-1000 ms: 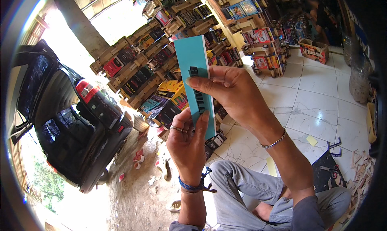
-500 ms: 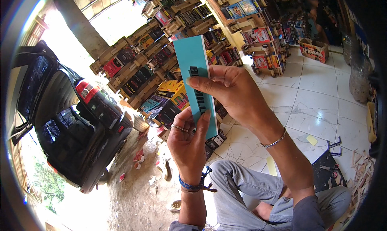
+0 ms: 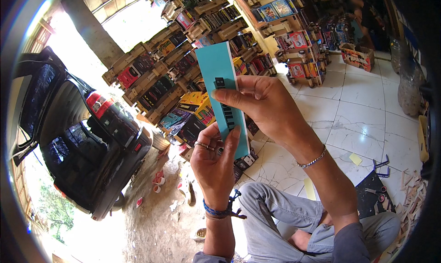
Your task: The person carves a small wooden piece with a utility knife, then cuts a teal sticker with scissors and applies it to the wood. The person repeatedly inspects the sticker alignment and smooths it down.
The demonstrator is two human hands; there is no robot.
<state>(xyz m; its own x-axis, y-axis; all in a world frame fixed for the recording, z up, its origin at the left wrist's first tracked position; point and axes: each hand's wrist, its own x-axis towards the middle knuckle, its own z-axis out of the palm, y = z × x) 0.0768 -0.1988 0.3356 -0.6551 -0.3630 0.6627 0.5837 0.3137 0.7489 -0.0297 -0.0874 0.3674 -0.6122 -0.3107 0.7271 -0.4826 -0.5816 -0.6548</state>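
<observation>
A long teal strip of card or sticker paper with white edges and black printing is held up in front of me, nearly upright. My left hand pinches its lower part, thumb on the printed face. Higher up, my right hand grips the strip from the right edge, its thumb pressed across the printing. The fingers of both hands go behind the strip and are partly hidden. Whether it is one sheet or more I cannot tell.
Wooden racks with many colourful boxed items stand ahead. A dark car with its rear hatch up is at left. On the tiled floor at right lie a black mat, scissors and wood scraps. A person is at the far right.
The strip has tilted very slightly, its top end shifting a little left and down. Both hands keep their hold in nearly the same place.
</observation>
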